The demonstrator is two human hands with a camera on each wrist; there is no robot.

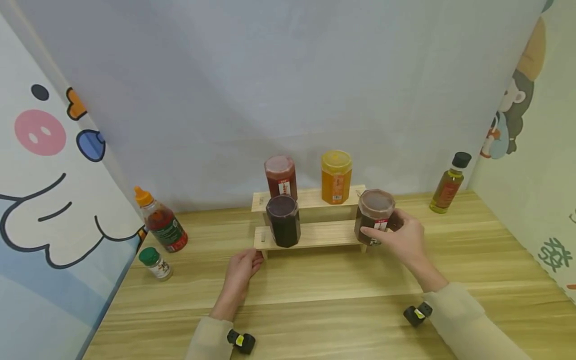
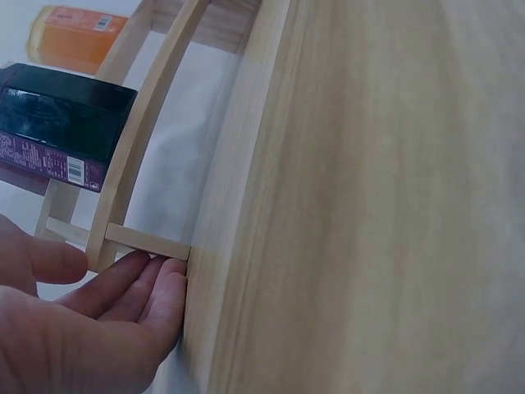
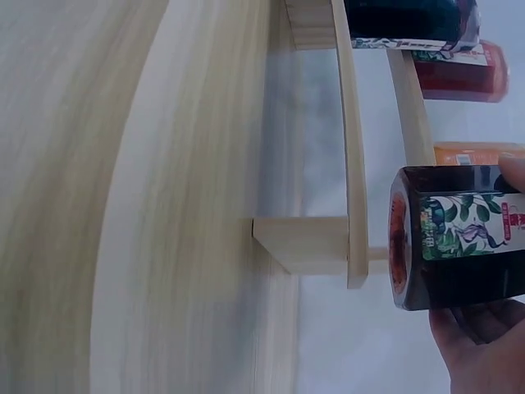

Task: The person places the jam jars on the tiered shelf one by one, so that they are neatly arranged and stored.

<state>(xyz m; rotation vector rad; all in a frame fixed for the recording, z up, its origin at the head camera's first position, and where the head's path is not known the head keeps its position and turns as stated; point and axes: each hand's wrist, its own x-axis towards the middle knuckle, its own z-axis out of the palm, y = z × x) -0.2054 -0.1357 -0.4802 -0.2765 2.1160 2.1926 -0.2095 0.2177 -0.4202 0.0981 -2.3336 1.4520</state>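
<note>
My left hand point(image 1: 241, 269) is at the left end of a two-tier wooden rack point(image 1: 324, 242). In the left wrist view its fingers point(image 2: 168, 283) rest along the rack's end leg, below the shelf, with the thumb close by the shelf's end. My right hand point(image 1: 407, 239) grips a dark jar point(image 3: 459, 238) with a clear lid and leafy label, thumb in front and fingers behind. The right wrist view shows a gap between this jar's base and the lower shelf's right end. Another dark jar point(image 1: 284, 225) stands on the lower shelf's left part.
The upper shelf bears a red jar point(image 1: 281, 177) and an orange-yellow jar point(image 1: 336, 177). Left on the table are a red sauce bottle point(image 1: 164, 225) with an orange cap and a small green-capped shaker point(image 1: 156, 263). An oil bottle point(image 1: 447, 187) stands at the back right. A pale curtain point(image 1: 288, 75) hangs behind.
</note>
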